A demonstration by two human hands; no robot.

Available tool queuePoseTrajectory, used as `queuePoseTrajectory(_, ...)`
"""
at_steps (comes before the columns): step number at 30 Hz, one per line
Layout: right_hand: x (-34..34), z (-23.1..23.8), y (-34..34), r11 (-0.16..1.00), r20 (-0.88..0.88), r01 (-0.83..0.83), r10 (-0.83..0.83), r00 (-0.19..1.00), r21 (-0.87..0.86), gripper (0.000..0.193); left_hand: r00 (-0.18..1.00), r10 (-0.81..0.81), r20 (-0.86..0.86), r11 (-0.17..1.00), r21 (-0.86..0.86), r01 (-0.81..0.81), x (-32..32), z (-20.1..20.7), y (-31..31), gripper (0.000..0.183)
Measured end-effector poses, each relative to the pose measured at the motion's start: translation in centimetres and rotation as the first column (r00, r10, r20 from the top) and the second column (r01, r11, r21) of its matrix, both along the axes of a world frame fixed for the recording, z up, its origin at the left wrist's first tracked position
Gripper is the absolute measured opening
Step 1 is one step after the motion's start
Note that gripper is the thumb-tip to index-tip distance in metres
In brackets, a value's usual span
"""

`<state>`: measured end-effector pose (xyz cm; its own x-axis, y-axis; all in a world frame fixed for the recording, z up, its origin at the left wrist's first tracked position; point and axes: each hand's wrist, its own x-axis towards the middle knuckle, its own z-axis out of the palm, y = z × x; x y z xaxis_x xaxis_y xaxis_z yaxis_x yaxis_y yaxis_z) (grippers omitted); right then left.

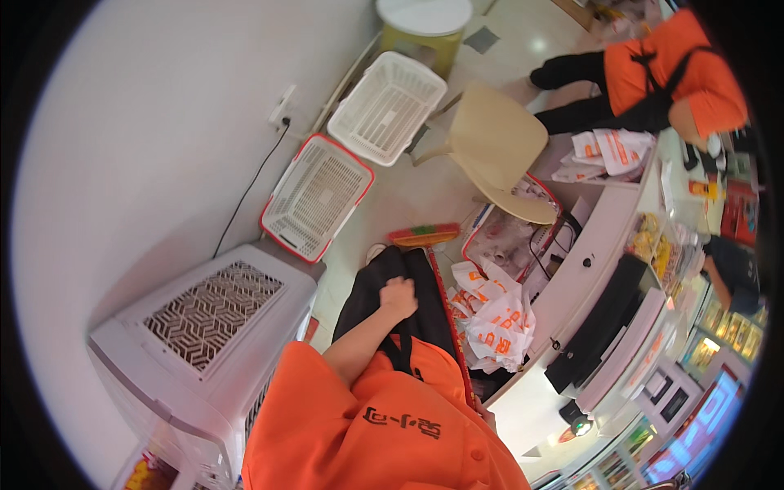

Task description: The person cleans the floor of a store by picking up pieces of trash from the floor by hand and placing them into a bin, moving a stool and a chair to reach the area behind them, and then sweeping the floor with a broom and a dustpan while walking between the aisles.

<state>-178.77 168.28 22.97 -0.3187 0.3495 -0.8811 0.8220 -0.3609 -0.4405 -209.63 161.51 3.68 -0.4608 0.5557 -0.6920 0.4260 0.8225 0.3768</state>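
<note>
My left hand (398,298) hovers over my black trousers, its fingers curled in with nothing seen in them. Along my right side runs the red handle (454,314) of a broom, whose green and orange bristled head (424,235) rests on the floor past my feet. Only a sliver of my right hand (488,416) shows, at the upper part of that handle, closed around it; the orange shirt hides most of it. White plastic bags with orange print (494,314) bulge out just right of the handle.
Two white baskets (388,106) stand along the left wall, one red-rimmed. A grey slatted cabinet (204,327) is at the left. Ahead are a beige chair (498,139) and a red-edged bin (502,241). The counter (600,237) curves along the right; a person in orange (670,73) leans over it.
</note>
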Motion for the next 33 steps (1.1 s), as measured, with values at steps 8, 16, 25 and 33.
queuePoseTrajectory(8,-6.3,0.2,2.1,0.985,-0.047,-0.171,0.169,0.984,-0.025,0.039,0.959,0.194,0.207,0.897,-0.432,-0.088,5.3,-3.1,-11.5,0.031)
queuePoseTrajectory(16,-11.5,-14.0,3.9,0.892,0.036,-0.453,0.453,0.891,-0.010,0.036,0.882,0.389,0.265,0.898,-0.324,-0.298,12.7,0.8,-21.8,0.029)
queuePoseTrajectory(25,-8.2,-20.7,4.8,0.406,-0.063,-0.658,0.875,0.480,0.634,0.028,0.482,0.818,0.312,0.565,-0.590,-0.577,27.7,2.6,-28.8,0.042)
queuePoseTrajectory(33,-9.8,-18.7,1.2,0.361,0.087,-0.813,0.892,0.444,0.457,0.024,0.329,0.880,0.343,0.473,-0.568,-0.673,37.8,-0.5,-33.9,0.048)
